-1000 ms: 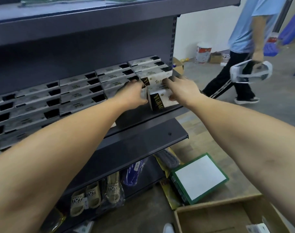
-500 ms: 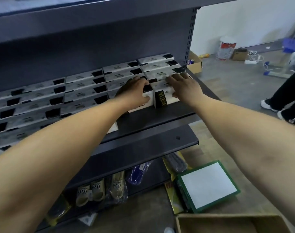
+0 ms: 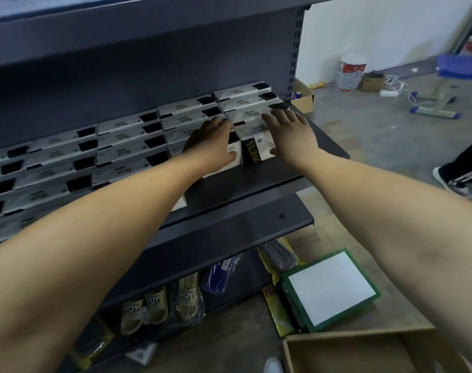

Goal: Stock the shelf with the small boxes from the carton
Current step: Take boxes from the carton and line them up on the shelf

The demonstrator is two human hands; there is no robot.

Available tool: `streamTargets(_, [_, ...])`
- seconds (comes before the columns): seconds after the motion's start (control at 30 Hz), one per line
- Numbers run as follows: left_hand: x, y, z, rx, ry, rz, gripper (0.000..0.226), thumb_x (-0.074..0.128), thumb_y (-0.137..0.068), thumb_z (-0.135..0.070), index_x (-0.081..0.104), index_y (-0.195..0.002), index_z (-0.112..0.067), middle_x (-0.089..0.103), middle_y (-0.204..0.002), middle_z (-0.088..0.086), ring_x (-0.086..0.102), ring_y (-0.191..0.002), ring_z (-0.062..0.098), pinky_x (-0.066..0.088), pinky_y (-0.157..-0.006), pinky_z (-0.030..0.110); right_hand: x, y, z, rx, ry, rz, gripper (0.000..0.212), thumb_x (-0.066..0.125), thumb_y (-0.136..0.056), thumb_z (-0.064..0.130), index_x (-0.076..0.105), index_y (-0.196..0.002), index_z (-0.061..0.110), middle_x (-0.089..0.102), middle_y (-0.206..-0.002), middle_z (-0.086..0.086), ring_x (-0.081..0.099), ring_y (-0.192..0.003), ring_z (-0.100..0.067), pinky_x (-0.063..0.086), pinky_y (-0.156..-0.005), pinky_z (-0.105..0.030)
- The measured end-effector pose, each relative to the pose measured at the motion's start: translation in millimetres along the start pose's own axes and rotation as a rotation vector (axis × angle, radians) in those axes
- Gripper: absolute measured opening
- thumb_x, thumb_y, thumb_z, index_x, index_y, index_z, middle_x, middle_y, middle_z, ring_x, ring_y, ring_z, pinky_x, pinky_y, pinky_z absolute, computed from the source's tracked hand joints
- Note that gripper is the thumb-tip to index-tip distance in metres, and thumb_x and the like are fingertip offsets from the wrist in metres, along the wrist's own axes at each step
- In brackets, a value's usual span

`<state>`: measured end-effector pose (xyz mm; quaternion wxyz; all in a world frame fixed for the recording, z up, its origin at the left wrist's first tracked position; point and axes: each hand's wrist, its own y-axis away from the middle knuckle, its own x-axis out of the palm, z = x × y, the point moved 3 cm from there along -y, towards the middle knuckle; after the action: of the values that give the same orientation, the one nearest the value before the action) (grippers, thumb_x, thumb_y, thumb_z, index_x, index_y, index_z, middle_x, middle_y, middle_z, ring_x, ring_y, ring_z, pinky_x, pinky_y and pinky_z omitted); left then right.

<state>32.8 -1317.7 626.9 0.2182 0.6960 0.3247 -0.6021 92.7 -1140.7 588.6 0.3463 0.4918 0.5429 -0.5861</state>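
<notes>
Box (image 3: pixel 252 146) white, black-ended (gold lettering), upright.

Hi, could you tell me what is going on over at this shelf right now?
A person is stocking a dark grey metal shelf with small white-and-black boxes, already laid out in rows. Both hands are at the right end of the rows: the left hand rests on a white box, and the right hand lies with spread fingers on the front box with the black, gold-lettered end, thumb against its front. The brown cardboard carton sits open on the floor below right.
</notes>
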Motion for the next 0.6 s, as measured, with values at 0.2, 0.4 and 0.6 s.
streamTargets(0.2, [-2.8, 15.5, -28.7, 0.1, -0.13, -0.063, 0.057, 0.063, -0.088, -0.03, 0.042, -0.138, -0.01, 0.043, -0.141, 0.011, 0.041, -0.128, 0.032, 0.039, -0.101, 0.044, -27.3, 51.9, 4.4, 0.12, 0.04, 0.041, 0.067, 0.071, -0.081, 0.016, 0.04, -0.14, 0.011, 0.05, -0.134, -0.014, 0.047, -0.124, -0.036, 0.044, -0.09, -0.045])
streamTargets(0.4, [-1.3, 53.1, -64.9, 0.232, -0.114, -0.067, 0.046, 0.064, -0.086, -0.029, 0.047, -0.124, -0.008, 0.05, -0.127, 0.015, 0.049, -0.117, 0.036, 0.044, -0.088, 0.046, -64.1, 124.7, 15.6, 0.302, 0.071, 0.098, 0.068, 0.073, -0.083, 0.03, 0.041, -0.14, 0.011, 0.05, -0.135, -0.012, 0.047, -0.125, -0.032, 0.045, -0.092, -0.044])
streamTargets(0.6, [11.3, 101.8, -107.6, 0.391, -0.082, -0.028, 0.044, 0.064, -0.088, -0.03, 0.045, -0.12, -0.007, 0.049, -0.122, 0.016, 0.049, -0.114, 0.037, 0.045, -0.081, 0.045, -92.2, 203.5, 40.1, 0.468, 0.123, 0.112, 0.065, 0.071, -0.085, 0.029, 0.04, -0.14, 0.013, 0.05, -0.137, -0.01, 0.046, -0.126, -0.031, 0.045, -0.092, -0.044])
